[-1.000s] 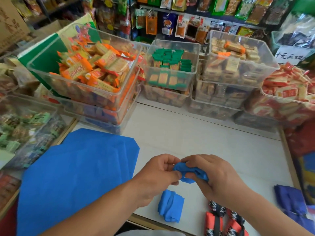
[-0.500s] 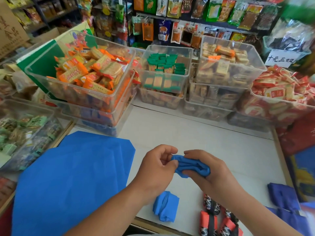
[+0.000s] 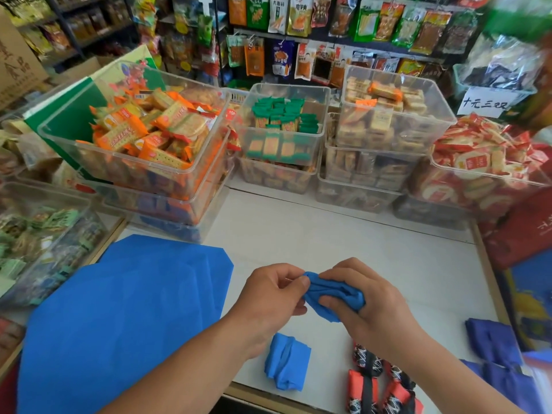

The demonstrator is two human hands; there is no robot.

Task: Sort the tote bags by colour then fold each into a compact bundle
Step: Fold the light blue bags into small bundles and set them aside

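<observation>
The fingers (image 3: 334, 303) of the right hand (image 3: 373, 309) curl round a scrunched blue tote bag (image 3: 331, 291) held just above the white table (image 3: 328, 243), while the left hand (image 3: 271, 297) pinches its other end between thumb and forefinger. Largest on the table is a flat blue tote bag (image 3: 119, 318) spread at the left, with clear tubs (image 3: 143, 150) of wrapped snacks stacked along the back. Dark blue bags (image 3: 490, 342) lie crumpled at the right edge, a folded blue bundle (image 3: 286, 364) sits near the front edge below the hands, and red-and-black bundles (image 3: 363, 389) lie just right of it.
</observation>
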